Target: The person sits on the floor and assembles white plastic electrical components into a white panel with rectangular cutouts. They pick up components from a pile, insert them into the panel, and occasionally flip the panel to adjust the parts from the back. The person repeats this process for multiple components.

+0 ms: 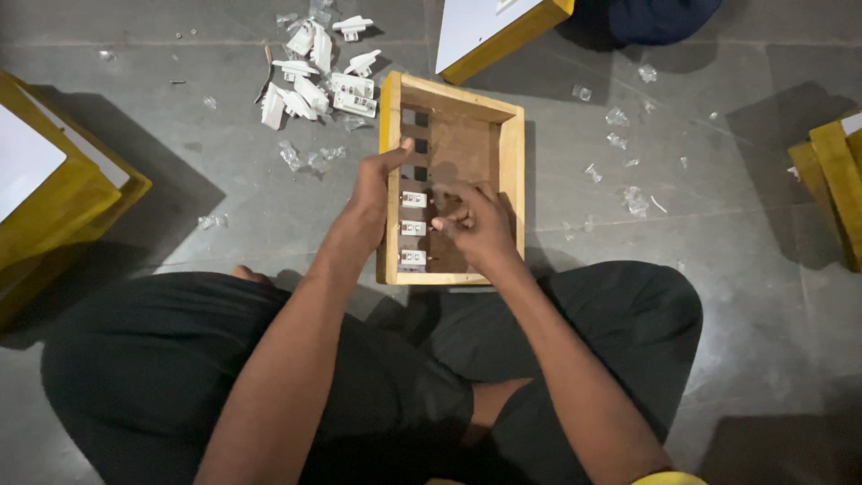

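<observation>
An open wooden box [512,153] with a yellow frame and brown back lies on the grey floor in front of my crossed legs. Along its left side runs a row of rectangular slots; three white switches [413,228] sit in the lower ones, the upper ones are empty. My left hand [377,184] grips the box's left wall, thumb resting on the rim. My right hand [476,220] is inside the box beside the switches, fingers curled together; whether it holds something small I cannot tell.
A pile of loose white switches [319,76] lies on the floor at upper left, with torn clear plastic wrappers [620,144] scattered around. Yellow-framed boards stand at left [63,193], top [489,36] and right [835,171]. A dark blue object [660,18] is at the top.
</observation>
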